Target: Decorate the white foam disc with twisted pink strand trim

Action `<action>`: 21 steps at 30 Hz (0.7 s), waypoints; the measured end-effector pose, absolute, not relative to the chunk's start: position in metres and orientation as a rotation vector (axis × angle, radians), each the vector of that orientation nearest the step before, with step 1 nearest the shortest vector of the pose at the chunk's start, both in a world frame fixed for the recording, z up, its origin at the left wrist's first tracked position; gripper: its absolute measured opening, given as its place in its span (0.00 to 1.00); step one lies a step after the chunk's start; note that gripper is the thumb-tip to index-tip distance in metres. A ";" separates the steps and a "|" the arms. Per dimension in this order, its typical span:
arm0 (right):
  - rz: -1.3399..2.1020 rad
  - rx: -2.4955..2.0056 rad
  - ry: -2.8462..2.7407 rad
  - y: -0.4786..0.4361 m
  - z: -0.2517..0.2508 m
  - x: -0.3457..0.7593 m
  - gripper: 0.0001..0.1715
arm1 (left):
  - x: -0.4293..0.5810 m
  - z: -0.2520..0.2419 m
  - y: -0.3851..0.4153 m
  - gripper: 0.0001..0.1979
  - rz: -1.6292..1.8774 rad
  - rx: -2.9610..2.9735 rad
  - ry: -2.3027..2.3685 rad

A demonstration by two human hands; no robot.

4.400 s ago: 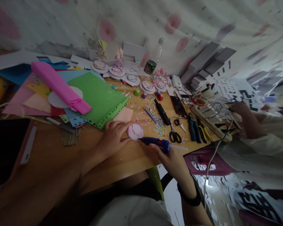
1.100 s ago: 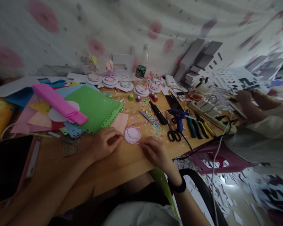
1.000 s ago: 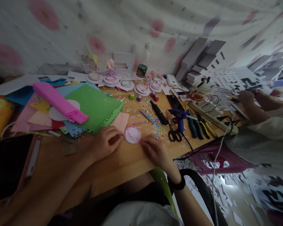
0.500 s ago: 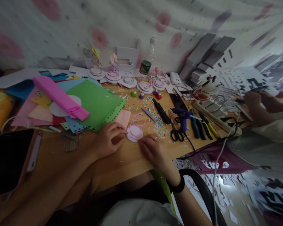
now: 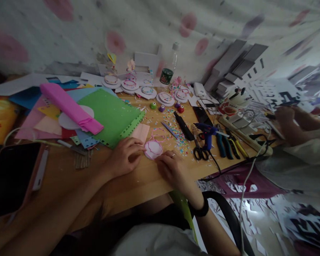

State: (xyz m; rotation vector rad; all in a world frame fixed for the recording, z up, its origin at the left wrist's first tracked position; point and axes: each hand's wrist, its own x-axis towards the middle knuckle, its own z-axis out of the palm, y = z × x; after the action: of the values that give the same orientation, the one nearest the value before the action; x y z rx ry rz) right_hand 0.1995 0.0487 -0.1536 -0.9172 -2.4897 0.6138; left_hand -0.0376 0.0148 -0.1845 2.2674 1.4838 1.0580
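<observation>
Head view: white disc [image 5: 153, 149], ringed by pink cord [image 5: 154, 140], lies on the tabletop [image 5: 134, 188] between left hand [image 5: 124, 156] and right hand [image 5: 175, 171], fingers bent at its rim; whether either pinches cord, I cannot tell; light, even tension should seat it best

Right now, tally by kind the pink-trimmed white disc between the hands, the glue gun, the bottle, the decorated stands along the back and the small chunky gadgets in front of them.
Pink-trimmed white disc: 1
Glue gun: 1
Bottle: 1
Decorated stands: 5
Small chunky gadgets: 4
Total: 12
</observation>
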 end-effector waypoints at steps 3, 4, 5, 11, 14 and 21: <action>0.654 -0.916 -2.452 0.051 -0.155 0.199 0.12 | -0.037 -0.188 0.014 0.14 1.075 2.264 1.457; 0.658 -0.915 -2.445 0.051 -0.155 0.199 0.12 | -0.037 -0.189 0.014 0.15 1.075 2.261 1.450; 0.660 -0.913 -2.443 0.052 -0.156 0.199 0.11 | -0.037 -0.190 0.013 0.16 1.067 2.259 1.443; 0.694 -0.930 -2.437 0.054 -0.157 0.199 0.11 | -0.035 -0.194 0.011 0.22 0.955 2.259 1.460; 0.701 -0.940 -2.439 0.055 -0.158 0.199 0.11 | -0.034 -0.195 0.010 0.22 0.932 2.241 1.488; 0.686 -0.938 -2.422 0.055 -0.161 0.199 0.11 | -0.032 -0.192 0.010 0.21 0.932 2.200 1.490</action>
State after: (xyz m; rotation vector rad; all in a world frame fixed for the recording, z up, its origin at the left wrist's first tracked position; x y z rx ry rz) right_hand 0.1991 0.0553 -0.1612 -0.9377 -2.4218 0.6861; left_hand -0.0324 0.0104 -0.1915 2.2004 1.4900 0.9322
